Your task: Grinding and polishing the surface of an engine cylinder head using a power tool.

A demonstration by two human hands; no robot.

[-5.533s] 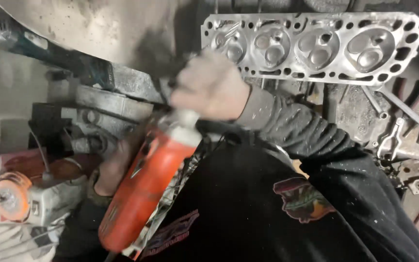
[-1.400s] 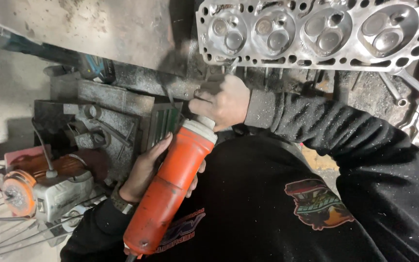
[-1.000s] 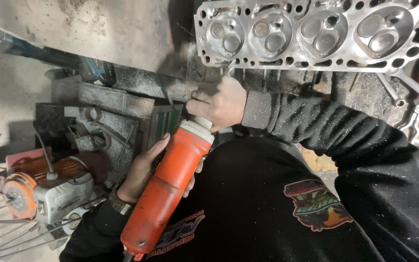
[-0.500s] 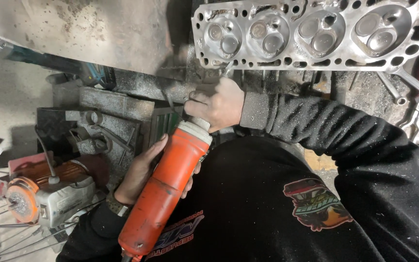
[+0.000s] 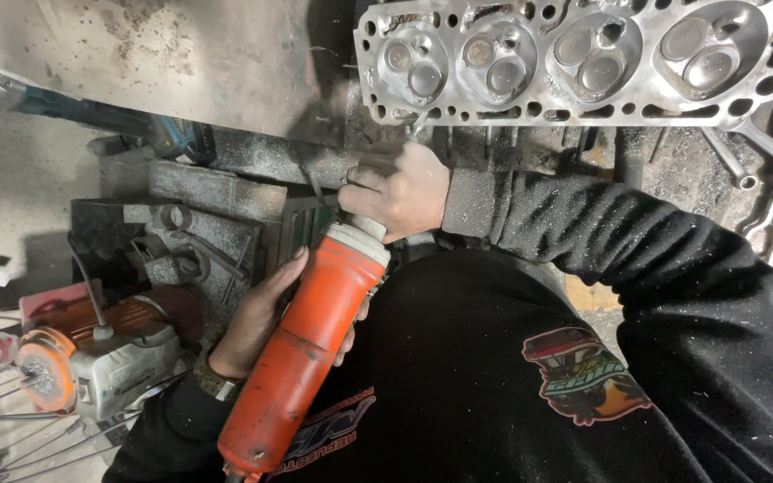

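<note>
I hold a long orange power grinder (image 5: 301, 358) with both hands. My left hand (image 5: 266, 313) wraps its orange body from the left side. My right hand (image 5: 400, 192) grips the pale grey nose of the tool, whose thin shaft points up toward the lower edge of an aluminium cylinder head (image 5: 583, 58). The head lies flat with its round combustion chambers and valves facing up. The tool's tip is hidden behind my right hand and the head's edge.
A dusty metal block and dark parts (image 5: 199, 224) lie left of the grinder. An orange-and-grey angle grinder (image 5: 91, 358) rests at lower left on wire racking. Wrenches (image 5: 767, 170) lie at the right edge. A blue-handled tool (image 5: 109, 121) sits at upper left.
The cylinder head has come closer and shifted down in view since 5.5 s ago. My right hand has settled on the tool's nose under the head's edge; over the last second, little has moved.
</note>
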